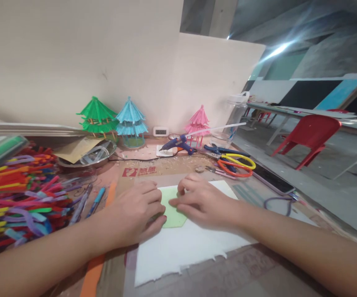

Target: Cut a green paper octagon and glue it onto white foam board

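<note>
A light green piece of paper or thin foam with angled corners (172, 218) lies on a white sheet (178, 255). The sheet's near edge is torn and ragged. My left hand (139, 208) is closed at the green piece's left edge, thumb along its side and fingers curled. From the right, my right hand (205, 202) rests on the same piece, its fingers bent and pressed against the surface. Both hands partly cover the green piece, and their undersides are hidden.
Colourful pipe cleaners (27, 206) are heaped at left, beside pens (96, 202) and a metal dish (87, 159). Behind stand green (96, 117), blue (131, 119) and pink (198, 123) tiered pavilion models. A glue gun (178, 143), scissors (236, 165) and a phone (269, 179) lie at back right.
</note>
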A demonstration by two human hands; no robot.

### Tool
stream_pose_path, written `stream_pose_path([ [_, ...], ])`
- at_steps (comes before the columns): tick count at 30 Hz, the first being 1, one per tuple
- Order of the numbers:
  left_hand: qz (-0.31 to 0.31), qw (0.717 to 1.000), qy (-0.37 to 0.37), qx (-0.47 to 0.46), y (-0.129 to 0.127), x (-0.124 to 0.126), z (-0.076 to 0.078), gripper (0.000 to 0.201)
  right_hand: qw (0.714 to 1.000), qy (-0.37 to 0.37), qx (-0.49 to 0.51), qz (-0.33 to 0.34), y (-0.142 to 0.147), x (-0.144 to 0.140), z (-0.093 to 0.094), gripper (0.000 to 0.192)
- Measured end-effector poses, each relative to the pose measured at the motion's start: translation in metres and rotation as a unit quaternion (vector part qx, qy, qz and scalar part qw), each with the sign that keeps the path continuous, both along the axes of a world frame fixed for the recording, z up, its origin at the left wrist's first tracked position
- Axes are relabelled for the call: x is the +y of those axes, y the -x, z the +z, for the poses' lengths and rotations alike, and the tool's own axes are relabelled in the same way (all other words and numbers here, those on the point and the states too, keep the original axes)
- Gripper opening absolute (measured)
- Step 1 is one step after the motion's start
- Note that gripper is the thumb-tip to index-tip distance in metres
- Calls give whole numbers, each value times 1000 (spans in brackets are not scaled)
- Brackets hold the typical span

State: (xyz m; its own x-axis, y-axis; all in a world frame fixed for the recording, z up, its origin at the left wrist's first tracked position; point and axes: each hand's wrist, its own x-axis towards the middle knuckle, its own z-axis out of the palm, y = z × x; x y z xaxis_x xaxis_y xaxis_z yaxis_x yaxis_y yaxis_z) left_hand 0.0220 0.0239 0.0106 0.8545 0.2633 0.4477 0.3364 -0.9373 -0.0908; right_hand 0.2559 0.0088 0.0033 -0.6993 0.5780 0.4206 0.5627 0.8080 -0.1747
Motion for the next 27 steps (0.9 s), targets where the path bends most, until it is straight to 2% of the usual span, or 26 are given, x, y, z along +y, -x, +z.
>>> stream_pose_path([
  [2, 1, 1000, 2, 2, 0, -1, 1, 31, 1000, -6, -12, -12, 1, 0, 1, 25],
  [5, 1, 1000, 9, 3, 0, -1, 2, 32, 999, 12, -25, 19, 4, -1, 3, 26],
  [14, 7, 1000, 12, 5, 0, -2, 3, 31, 999, 25, 22, -14, 5, 0, 2, 27],
  [17, 5, 1000, 11, 5, 0, -2, 1, 31, 999, 47, 22, 8, 4, 1, 0, 25],
  [20, 6, 1000, 15, 5, 0, -1, 0, 29, 998, 46, 40, -18, 3, 1, -1, 23],
  [23, 10, 1000, 16, 12, 0, -1, 0, 28, 998, 53, 32, 5, 2, 2, -1, 22],
  [27, 32, 998, 31, 53, -1, 0, 1, 25, 999, 29, 42, -10, 3, 2, -3, 26],
])
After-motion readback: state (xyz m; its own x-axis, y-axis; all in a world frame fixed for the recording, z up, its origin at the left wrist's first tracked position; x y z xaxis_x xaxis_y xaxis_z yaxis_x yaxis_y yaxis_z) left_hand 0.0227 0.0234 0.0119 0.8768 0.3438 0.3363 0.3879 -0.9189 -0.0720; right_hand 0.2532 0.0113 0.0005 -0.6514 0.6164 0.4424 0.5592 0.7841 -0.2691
